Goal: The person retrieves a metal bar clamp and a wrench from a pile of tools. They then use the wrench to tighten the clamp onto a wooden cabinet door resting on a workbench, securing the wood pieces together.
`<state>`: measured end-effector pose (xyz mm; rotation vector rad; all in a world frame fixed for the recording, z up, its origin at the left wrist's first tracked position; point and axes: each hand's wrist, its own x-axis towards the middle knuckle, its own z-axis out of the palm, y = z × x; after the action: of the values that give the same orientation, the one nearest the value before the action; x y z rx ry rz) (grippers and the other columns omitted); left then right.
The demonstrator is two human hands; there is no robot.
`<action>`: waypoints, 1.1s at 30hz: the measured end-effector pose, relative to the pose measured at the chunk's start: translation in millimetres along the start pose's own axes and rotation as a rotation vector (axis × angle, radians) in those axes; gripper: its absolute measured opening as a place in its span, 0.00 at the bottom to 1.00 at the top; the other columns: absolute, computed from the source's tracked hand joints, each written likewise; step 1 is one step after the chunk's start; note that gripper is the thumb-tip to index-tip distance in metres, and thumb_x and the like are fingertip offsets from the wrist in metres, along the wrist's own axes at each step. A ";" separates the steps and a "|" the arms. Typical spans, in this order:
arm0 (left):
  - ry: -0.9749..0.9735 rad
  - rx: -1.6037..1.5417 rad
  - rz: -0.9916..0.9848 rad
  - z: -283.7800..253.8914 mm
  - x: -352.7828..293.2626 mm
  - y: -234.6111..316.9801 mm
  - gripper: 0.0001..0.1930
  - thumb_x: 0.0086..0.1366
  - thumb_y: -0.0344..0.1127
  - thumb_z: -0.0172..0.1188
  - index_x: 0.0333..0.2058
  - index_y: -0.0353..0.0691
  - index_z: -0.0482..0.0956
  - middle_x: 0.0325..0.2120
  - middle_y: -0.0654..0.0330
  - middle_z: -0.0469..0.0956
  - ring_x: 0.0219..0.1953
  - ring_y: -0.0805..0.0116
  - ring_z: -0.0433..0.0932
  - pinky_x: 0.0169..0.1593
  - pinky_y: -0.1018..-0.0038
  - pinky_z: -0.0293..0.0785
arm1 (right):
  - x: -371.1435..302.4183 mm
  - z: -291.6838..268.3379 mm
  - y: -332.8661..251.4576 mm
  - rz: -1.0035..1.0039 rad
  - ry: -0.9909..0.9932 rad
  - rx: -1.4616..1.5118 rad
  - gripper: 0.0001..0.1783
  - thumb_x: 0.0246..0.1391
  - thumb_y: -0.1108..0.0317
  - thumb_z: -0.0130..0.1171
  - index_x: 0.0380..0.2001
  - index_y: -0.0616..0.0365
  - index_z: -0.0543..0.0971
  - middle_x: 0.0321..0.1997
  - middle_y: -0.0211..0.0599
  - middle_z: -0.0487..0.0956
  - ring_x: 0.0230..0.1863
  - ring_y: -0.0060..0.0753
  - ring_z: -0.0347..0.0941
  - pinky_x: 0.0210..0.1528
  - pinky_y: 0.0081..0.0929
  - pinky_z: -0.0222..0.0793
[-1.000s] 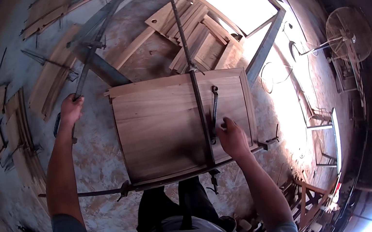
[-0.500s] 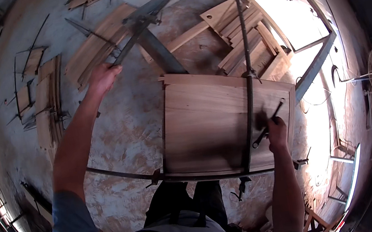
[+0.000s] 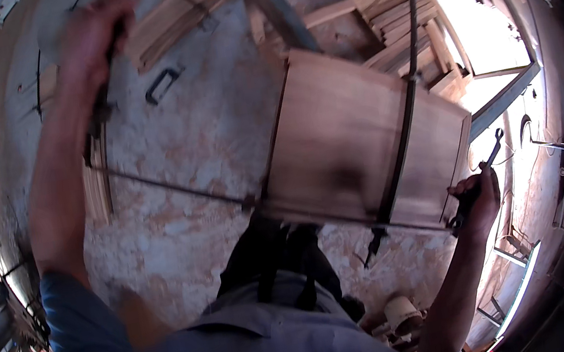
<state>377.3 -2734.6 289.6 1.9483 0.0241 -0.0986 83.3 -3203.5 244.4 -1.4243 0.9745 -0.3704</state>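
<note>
Wooden panel [image 3: 327, 135] mid-view, in front of wearer's legs; one bar clamp [image 3: 405, 129] across it, another along near edge. Right hand [image 3: 479, 203] closed round a wrench [image 3: 492, 150] by the near right corner; left hand [image 3: 99, 39] raised far left, blurred, fingers apparently curled on a dark bar [image 3: 118, 33]. Step, my reading: clamping work; next move calls for steadying that bar clear of the panel. Versus half a second back: wrench off panel's face, left hand higher, C-clamp [image 3: 157, 82] uncovered.
</note>
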 end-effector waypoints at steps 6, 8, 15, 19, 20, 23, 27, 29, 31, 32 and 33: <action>0.364 -0.198 0.183 7.9 -127.3 87.3 0.06 0.64 0.36 0.53 0.32 0.40 0.72 0.16 0.67 0.67 0.12 0.80 0.60 0.14 0.83 0.54 | -29.8 -23.7 11.1 -0.077 -0.185 0.075 0.16 0.66 0.66 0.43 0.49 0.68 0.68 0.18 0.35 0.69 0.17 0.29 0.68 0.24 0.31 0.75; 0.286 -0.278 0.241 1.8 -154.6 97.1 0.10 0.65 0.42 0.53 0.35 0.41 0.71 0.18 0.68 0.67 0.12 0.80 0.62 0.14 0.83 0.55 | -44.0 -38.9 17.9 -0.089 -0.236 0.086 0.16 0.66 0.67 0.42 0.49 0.68 0.68 0.17 0.36 0.69 0.16 0.29 0.68 0.23 0.31 0.75; -0.063 -0.499 0.290 -9.2 -228.4 100.6 0.10 0.68 0.42 0.53 0.36 0.42 0.73 0.16 0.70 0.67 0.12 0.80 0.60 0.16 0.80 0.56 | -98.2 -86.0 38.3 -0.094 -0.437 0.102 0.13 0.67 0.67 0.43 0.46 0.67 0.70 0.19 0.37 0.72 0.16 0.28 0.70 0.20 0.26 0.74; 0.383 -0.382 0.177 43.2 -285.8 54.2 0.05 0.65 0.32 0.54 0.34 0.37 0.69 0.15 0.63 0.69 0.09 0.75 0.64 0.14 0.79 0.60 | -120.7 -102.5 53.6 0.004 -0.492 0.114 0.09 0.66 0.67 0.45 0.42 0.60 0.71 0.19 0.35 0.72 0.15 0.25 0.69 0.16 0.23 0.70; 0.479 -0.354 0.144 50.5 -298.1 46.4 0.05 0.65 0.32 0.53 0.34 0.36 0.70 0.15 0.64 0.69 0.10 0.76 0.65 0.14 0.79 0.60 | -126.1 -102.6 53.3 0.039 -0.508 0.104 0.07 0.65 0.68 0.45 0.39 0.59 0.71 0.19 0.35 0.72 0.14 0.25 0.69 0.15 0.22 0.68; 0.506 -0.281 0.130 62.0 -327.7 16.3 0.05 0.66 0.32 0.54 0.36 0.36 0.70 0.16 0.63 0.70 0.13 0.76 0.68 0.16 0.79 0.62 | -147.5 -99.2 52.2 0.054 -0.597 0.122 0.07 0.65 0.69 0.44 0.36 0.58 0.71 0.19 0.33 0.71 0.12 0.23 0.67 0.12 0.22 0.63; 0.252 -0.655 0.230 73.3 -350.7 17.3 0.06 0.67 0.32 0.55 0.38 0.38 0.70 0.18 0.63 0.71 0.14 0.76 0.67 0.17 0.79 0.64 | -181.9 -67.0 31.6 0.067 -0.731 -0.034 0.08 0.65 0.70 0.44 0.33 0.59 0.71 0.17 0.30 0.69 0.13 0.22 0.65 0.12 0.21 0.60; 0.182 -0.720 0.171 78.7 -359.4 8.2 0.06 0.67 0.32 0.56 0.39 0.39 0.70 0.18 0.64 0.71 0.14 0.77 0.67 0.18 0.80 0.64 | -203.4 -44.8 19.7 0.127 -0.860 -0.061 0.07 0.64 0.70 0.45 0.36 0.60 0.72 0.17 0.30 0.69 0.13 0.21 0.65 0.13 0.21 0.60; 0.194 -0.707 0.198 93.9 -372.0 -9.8 0.06 0.67 0.32 0.56 0.39 0.39 0.70 0.18 0.64 0.70 0.14 0.77 0.66 0.18 0.80 0.64 | -217.1 -33.4 14.5 0.118 -1.001 -0.088 0.08 0.64 0.69 0.46 0.39 0.61 0.73 0.19 0.31 0.69 0.13 0.21 0.65 0.13 0.21 0.60; 0.195 -0.704 0.207 100.7 -378.6 -16.5 0.06 0.67 0.33 0.56 0.39 0.39 0.70 0.18 0.64 0.70 0.15 0.77 0.66 0.18 0.80 0.64 | -222.4 -28.9 16.5 0.082 -1.083 -0.105 0.09 0.64 0.69 0.46 0.41 0.62 0.73 0.20 0.31 0.70 0.13 0.22 0.65 0.12 0.22 0.61; 0.184 -0.738 0.169 101.9 -387.0 -21.7 0.06 0.67 0.33 0.56 0.38 0.39 0.69 0.18 0.64 0.70 0.15 0.78 0.66 0.18 0.80 0.64 | -225.1 -23.7 19.9 0.055 -1.176 -0.123 0.10 0.64 0.69 0.47 0.43 0.62 0.73 0.20 0.32 0.70 0.13 0.22 0.65 0.12 0.23 0.61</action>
<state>-15.5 -2809.5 263.2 1.2090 0.0146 0.1818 -72.3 -3049.6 305.7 -1.3924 0.0603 0.5555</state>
